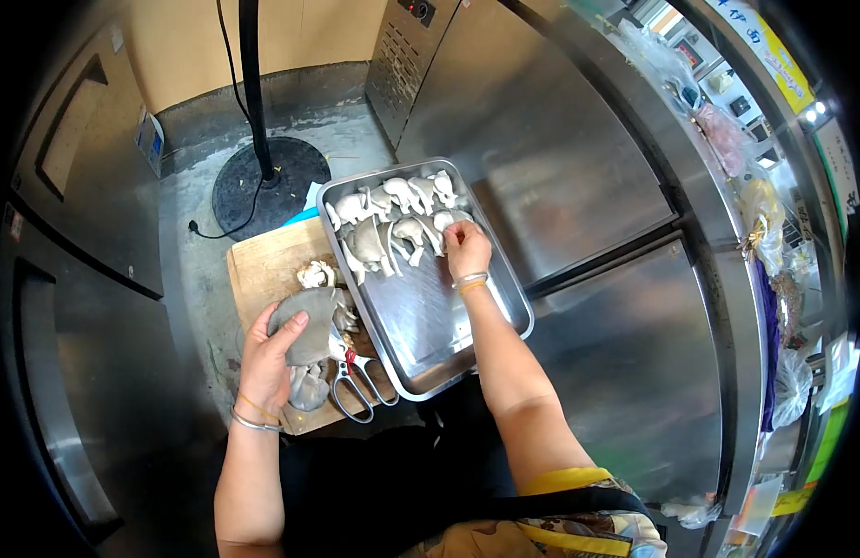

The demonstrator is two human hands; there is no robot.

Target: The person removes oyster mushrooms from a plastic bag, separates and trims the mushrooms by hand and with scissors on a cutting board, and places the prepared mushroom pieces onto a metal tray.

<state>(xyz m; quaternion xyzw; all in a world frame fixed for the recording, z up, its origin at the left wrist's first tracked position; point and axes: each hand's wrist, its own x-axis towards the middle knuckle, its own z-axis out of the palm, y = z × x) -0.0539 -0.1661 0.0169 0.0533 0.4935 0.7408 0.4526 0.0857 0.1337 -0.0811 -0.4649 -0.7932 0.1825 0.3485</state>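
My left hand (pixel 272 358) is closed on a broad grey mushroom cap (pixel 311 325), held over a wooden board (pixel 263 270). In a metal tray (pixel 421 344), grey and white mushroom pieces (pixel 370 244) lie in rows at the far end. My right hand (pixel 468 249) reaches over the tray's right side, its fingers pinched at a pale piece at the end of the second row. More mushroom pieces (pixel 309 386) rest on the board below my left hand. Beside them, scissors (pixel 354 386) with grey handles and a red tie lie partly under the mushrooms.
A black pole (pixel 253 93) on a round base (pixel 291 167) stands beyond the board, with a cable on the floor. Steel cabinets (pixel 551 121) line the right, and another (pixel 86 158) stands at the left. Plastic bags (pixel 763 214) hang at the far right.
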